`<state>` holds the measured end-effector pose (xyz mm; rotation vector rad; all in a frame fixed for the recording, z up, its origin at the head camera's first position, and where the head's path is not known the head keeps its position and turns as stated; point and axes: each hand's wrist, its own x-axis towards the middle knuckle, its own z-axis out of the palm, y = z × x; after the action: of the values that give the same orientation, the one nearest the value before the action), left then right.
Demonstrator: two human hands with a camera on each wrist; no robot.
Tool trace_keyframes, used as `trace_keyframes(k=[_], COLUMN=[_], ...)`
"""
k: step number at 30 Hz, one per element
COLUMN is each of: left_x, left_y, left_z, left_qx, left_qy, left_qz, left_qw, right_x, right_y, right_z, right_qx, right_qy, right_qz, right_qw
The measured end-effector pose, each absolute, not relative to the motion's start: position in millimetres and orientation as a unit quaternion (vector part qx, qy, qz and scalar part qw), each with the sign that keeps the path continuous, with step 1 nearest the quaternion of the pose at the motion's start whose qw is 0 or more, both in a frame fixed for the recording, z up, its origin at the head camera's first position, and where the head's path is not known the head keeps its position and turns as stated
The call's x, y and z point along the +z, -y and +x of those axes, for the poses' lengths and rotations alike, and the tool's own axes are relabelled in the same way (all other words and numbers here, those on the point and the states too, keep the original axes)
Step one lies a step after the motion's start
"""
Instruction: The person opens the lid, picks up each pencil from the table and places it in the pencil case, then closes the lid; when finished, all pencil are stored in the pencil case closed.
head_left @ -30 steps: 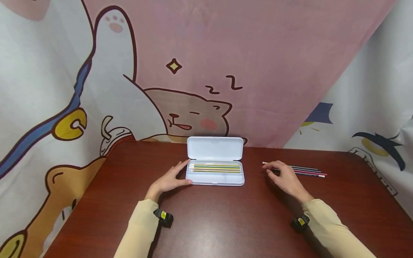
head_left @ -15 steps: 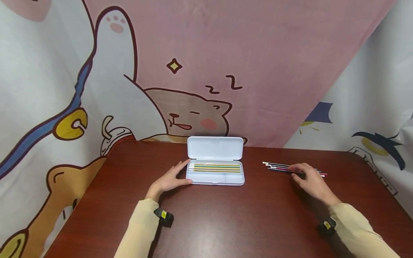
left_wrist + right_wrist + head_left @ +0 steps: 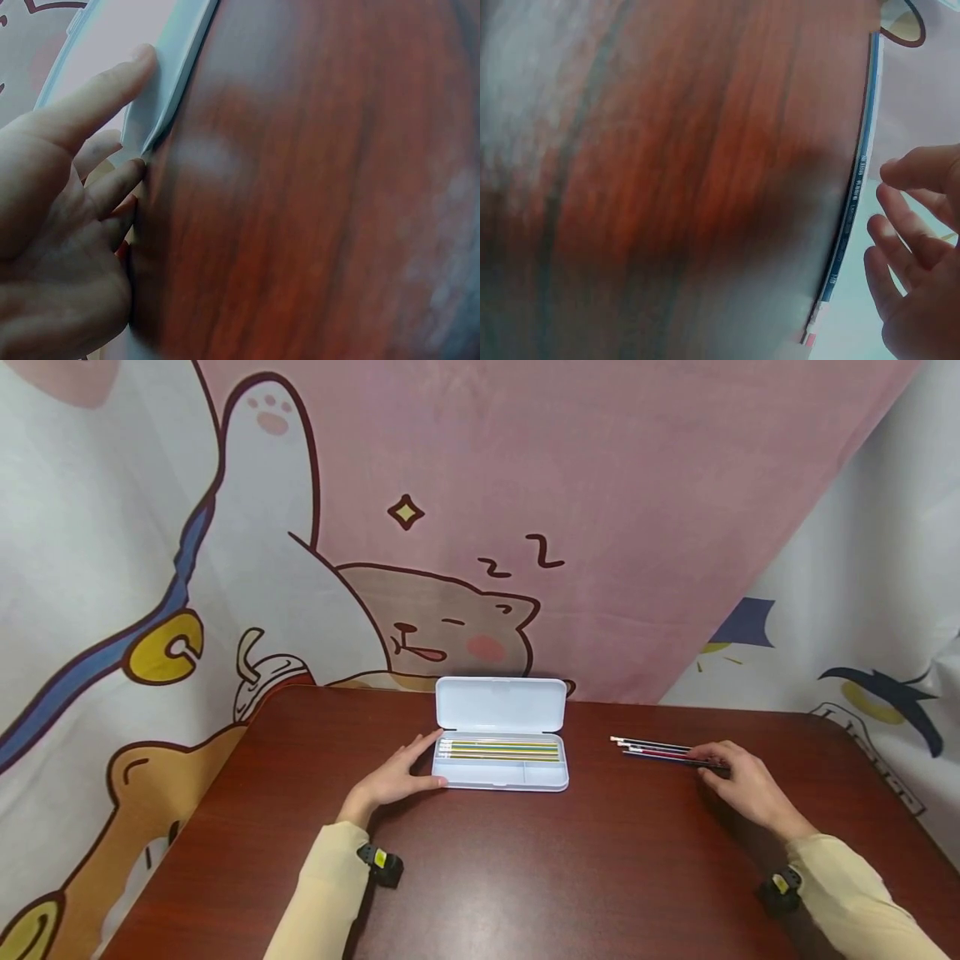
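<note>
A white pencil case [image 3: 480, 777] stands with its lid [image 3: 500, 706] raised, several striped pencils [image 3: 502, 750] lying in its back compartment. At its left end, my left hand [image 3: 392, 779] spreads thumb and index finger to the front and back corners. In the left wrist view, the thumb [image 3: 112, 90] lies over the case's edge. Several loose pencils [image 3: 648, 749] lie on the table to the right, roughly side by side. Over their right ends is my right hand [image 3: 742, 781], which hides those ends. In the right wrist view, its fingers [image 3: 904, 251] are loosely bent beside a dark blue pencil [image 3: 849, 202].
The brown table [image 3: 525, 868] carries the case near its back edge. Behind it hangs a cartoon-printed cloth [image 3: 637, 527]. Each wrist wears a small black camera [image 3: 384, 866].
My right hand has moved right along the loose pencils, from their left ends to their right ends. The left hand and the case have stayed in place.
</note>
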<state>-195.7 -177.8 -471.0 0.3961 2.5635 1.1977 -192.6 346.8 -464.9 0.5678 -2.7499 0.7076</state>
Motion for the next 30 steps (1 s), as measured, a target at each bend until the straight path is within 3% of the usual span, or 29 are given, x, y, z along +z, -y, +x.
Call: trace_keyframes(k=[25,30], left_x=[-471.7,-471.0], left_y=[178.1,179.1], left_z=[-196.5,-197.7], left_qx=[0.414,0.410], left_qy=[-0.888,-0.889], left_qz=[0.142,0.144], left_qw=[0.139,0.144], right_x=[-468.5,-466.9], right_y=[-318.5,-313.1], right_z=[-207.9,-210.5], right_qx=[0.260,0.262], right_qy=[0.933,0.935], right_qz=[0.231,0.228], right_qw=[0.098,0.070])
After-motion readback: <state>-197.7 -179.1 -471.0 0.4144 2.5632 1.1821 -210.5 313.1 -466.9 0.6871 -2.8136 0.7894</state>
